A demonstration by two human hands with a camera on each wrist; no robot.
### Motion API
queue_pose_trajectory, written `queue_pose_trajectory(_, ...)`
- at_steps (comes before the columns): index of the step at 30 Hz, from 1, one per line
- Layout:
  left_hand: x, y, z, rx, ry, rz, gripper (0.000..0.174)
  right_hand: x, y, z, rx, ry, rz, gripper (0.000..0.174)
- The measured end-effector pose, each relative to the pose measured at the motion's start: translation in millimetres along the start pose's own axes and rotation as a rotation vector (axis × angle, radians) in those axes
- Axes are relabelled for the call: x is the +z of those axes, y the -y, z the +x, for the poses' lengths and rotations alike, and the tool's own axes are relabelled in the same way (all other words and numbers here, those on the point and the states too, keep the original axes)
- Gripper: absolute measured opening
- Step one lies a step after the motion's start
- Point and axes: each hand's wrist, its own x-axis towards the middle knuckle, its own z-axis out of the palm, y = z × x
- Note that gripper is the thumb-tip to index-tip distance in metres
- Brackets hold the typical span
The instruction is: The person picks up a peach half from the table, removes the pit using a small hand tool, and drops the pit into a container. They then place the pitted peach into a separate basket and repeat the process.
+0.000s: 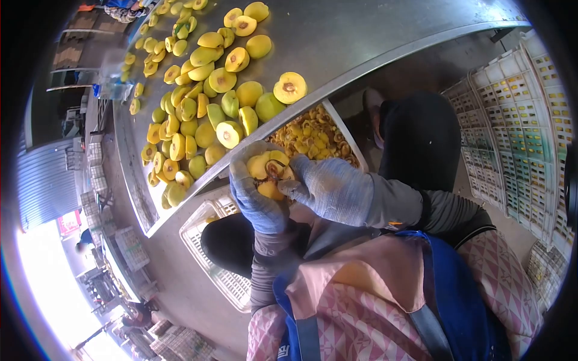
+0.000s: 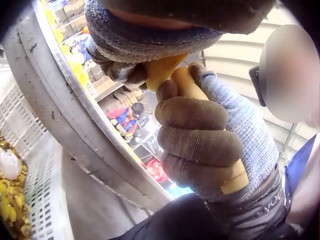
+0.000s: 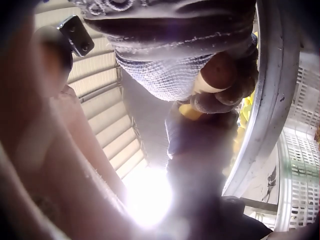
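Both hands wear blue-grey knitted gloves with brown, stained fingers. In the head view the left hand (image 1: pixel 257 201) holds yellow fruit pieces (image 1: pixel 259 165), one showing a dark hollow. The right hand (image 1: pixel 337 188) meets it from the right, its fingertips at the fruit. The left wrist view shows the right hand (image 2: pixel 200 137) with fingers curled round a pale handle (image 2: pixel 236 184), and the left hand (image 2: pixel 145 37) above, touching a yellow piece (image 2: pixel 162 70). The right wrist view has the handle's round end (image 3: pixel 218 71) at the right hand (image 3: pixel 155 75); the handle's far end is hidden.
A metal table (image 1: pixel 337 30) carries many whole and halved yellow-green fruits (image 1: pixel 250 94). Below its edge lies a container of small yellow-brown pieces (image 1: pixel 313 137). A white crate (image 1: pixel 236 292) stands beneath, and tall white crates (image 1: pixel 512 138) stand at the right.
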Motion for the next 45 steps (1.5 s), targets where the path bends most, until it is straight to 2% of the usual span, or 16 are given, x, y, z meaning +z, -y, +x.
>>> queue_pose_trajectory(4, 1, 0, 0, -0.016, -0.020, 0.072, 0.044, -1, -1, -1, 0.010, 0.011, -0.050, 0.040)
queue_pose_trajectory(9, -2, -2, 3, -0.232, 0.006, -0.253, 0.045, 0, -2, -1, 0.024, 0.019, -0.079, 0.040)
queue_pose_trajectory(13, -3, 0, 3, -0.224, 0.029, -0.221, 0.046, -5, 0, 1, 0.018, 0.057, -0.109, 0.038)
queue_pose_trajectory(15, 1, -3, 2, -0.033, 0.001, 0.089, 0.048, -4, -1, 0, 0.075, 0.119, -0.108, 0.037)
queue_pose_trajectory(18, 0, -6, 4, -0.109, 0.030, -0.074, 0.049, 1, -9, -4, -0.071, 0.163, -0.060, 0.036)
queue_pose_trajectory(23, -5, 2, 8, -0.070, 0.075, -0.092, 0.051, 1, -14, -4, -0.266, 0.165, -0.102, 0.036)
queue_pose_trajectory(25, -6, 3, 10, -0.060, 0.100, -0.053, 0.053, 1, -14, -3, -0.172, 0.181, 0.008, 0.036)
queue_pose_trajectory(27, -4, -3, 12, -0.189, 0.117, -0.155, 0.060, 5, -13, -2, -0.080, 0.196, 0.115, 0.037)
queue_pose_trajectory(30, 13, -11, 8, -0.067, -0.016, -0.353, 0.068, 12, -14, -1, 0.038, 0.091, 0.195, 0.035)
queue_pose_trajectory(32, 8, 1, 3, -0.051, -0.029, -0.311, 0.071, 17, -17, -3, -0.293, -0.108, -0.136, 0.031)
queue_pose_trajectory(33, 5, 3, 2, -0.041, 0.015, -0.196, 0.070, 20, -17, -4, -0.294, -0.103, -0.129, 0.031)
queue_pose_trajectory(36, 2, 1, 2, -0.069, 0.034, -0.078, 0.065, 17, -17, -2, -0.151, 0.077, 0.094, 0.032)
queue_pose_trajectory(38, -4, 4, 5, -0.214, 0.110, -0.308, 0.061, 5, -9, 3, 0.108, 0.166, 0.365, 0.033)
queue_pose_trajectory(42, -6, -4, 4, -0.298, 0.059, -0.409, 0.062, 0, -12, 8, 0.244, 0.261, 0.596, 0.029)
queue_pose_trajectory(44, -14, -2, 7, -0.314, 0.236, -0.341, 0.067, -3, -44, 13, 0.752, 0.809, 1.572, 0.032)
queue_pose_trajectory(45, -13, -4, 10, -0.313, 0.236, -0.341, 0.067, -8, -35, 13, 0.752, 0.810, 1.571, 0.032)
